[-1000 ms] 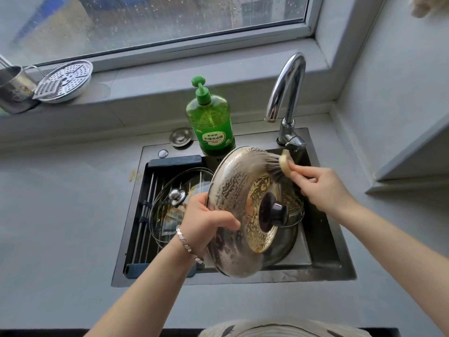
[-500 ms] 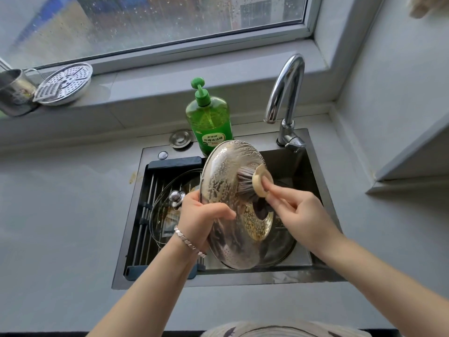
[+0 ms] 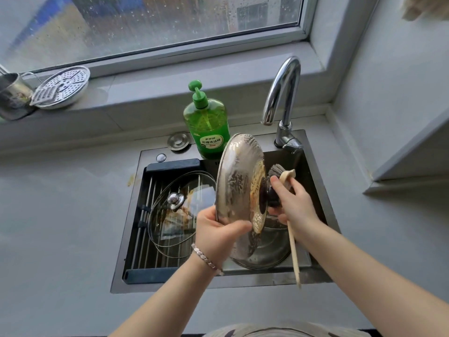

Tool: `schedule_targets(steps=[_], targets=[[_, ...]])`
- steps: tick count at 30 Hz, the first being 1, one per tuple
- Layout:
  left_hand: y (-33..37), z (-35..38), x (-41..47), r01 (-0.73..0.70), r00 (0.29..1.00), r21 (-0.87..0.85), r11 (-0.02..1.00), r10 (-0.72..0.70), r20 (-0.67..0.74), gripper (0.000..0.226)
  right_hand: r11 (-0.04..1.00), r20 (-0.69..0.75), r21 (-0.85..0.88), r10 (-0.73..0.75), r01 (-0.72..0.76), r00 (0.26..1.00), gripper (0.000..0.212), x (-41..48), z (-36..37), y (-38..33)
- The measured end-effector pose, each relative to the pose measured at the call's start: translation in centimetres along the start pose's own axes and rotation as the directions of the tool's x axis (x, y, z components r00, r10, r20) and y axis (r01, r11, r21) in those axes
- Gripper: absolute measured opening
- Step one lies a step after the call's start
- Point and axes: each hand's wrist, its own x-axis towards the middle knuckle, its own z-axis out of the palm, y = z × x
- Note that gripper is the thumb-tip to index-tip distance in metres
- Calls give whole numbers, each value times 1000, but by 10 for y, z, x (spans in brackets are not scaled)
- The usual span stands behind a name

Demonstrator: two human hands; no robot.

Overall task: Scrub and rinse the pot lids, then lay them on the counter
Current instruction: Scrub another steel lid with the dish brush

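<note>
Steel pot lid (image 3: pixel 239 190): my left hand (image 3: pixel 216 231) is gripping its rim, tilted above the sink (image 3: pixel 126 239). Dish brush (image 3: pixel 288 190): my right hand (image 3: pixel 292 203) is clasping it against the knob (image 3: pixel 266 200). Glass lid (image 3: pixel 179 210): lying on the sink rack (image 3: pixel 145 239).

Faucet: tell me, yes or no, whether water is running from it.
No: the faucet spout shows no stream, and the sink below it shows no falling water.
</note>
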Motion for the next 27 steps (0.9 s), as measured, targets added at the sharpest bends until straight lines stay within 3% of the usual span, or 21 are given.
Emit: schedule_targets(steps=[3, 7, 11, 16, 18, 20, 22, 24, 26, 27], targets=[[-8, -4, -3, 10, 997, 6, 1000, -10, 74, 21, 1000, -24, -21, -23, 23, 999, 60, 4, 2, -2], [-1, -18, 12, 74, 960, 168, 983, -116, 253, 45, 953, -60, -257, -180, 159, 982, 69, 14, -11, 5], [21, -28, 38, 233, 895, 318, 919, -330, 299, 57, 829, 91, -455, -321, 326, 943, 79, 5, -24, -3], [37, -28, 56, 496, 829, 93, 863, -502, 248, 48, 620, 407, -532, -411, 577, 816, 82, -20, -28, -24], [36, -26, 53, 530, 813, 32, 847, -519, 263, 46, 565, 415, -544, -462, 620, 784, 72, -23, -32, -30], [32, -22, 48, 508, 845, -14, 861, -496, 198, 40, 524, 364, -592, -505, 613, 783, 53, -21, -37, -34], [29, -17, 43, 437, 897, 20, 899, -438, 59, 24, 531, 381, -618, -443, 580, 812, 41, -25, -36, -33], [27, -17, 39, 405, 914, -4, 914, -405, -4, 18, 577, 512, -550, -339, 604, 790, 40, -39, -30, -23], [28, -23, 37, 408, 913, -118, 905, -407, 34, 27, 644, 603, -464, -274, 609, 749, 41, -51, -26, -15], [28, -26, 35, 403, 915, -156, 902, -396, 71, 34, 691, 581, -424, -288, 585, 761, 40, -49, -26, -17]])
